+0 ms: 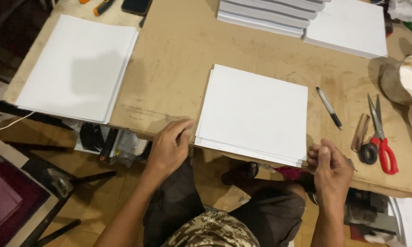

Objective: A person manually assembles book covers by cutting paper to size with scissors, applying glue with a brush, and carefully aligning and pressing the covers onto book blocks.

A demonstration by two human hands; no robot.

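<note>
Brown board worktop (pixel 183 50), worn wooden floor (pixel 101 201) beneath, dim light

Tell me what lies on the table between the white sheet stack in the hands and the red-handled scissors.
In the head view, a pen lies between the white sheet stack and the red-handled scissors; otherwise bare brown table.

- Small craft or bookbinding workshop, not an office
- Worn, stained board counter (pixel 178 55) bearing stacks of white sheets (pixel 78 66)
- Red-handled scissors (pixel 382 142), pen (pixel 329 108), glue pot (pixel 405 80) lying about
- Clutter on floor under counter
</note>
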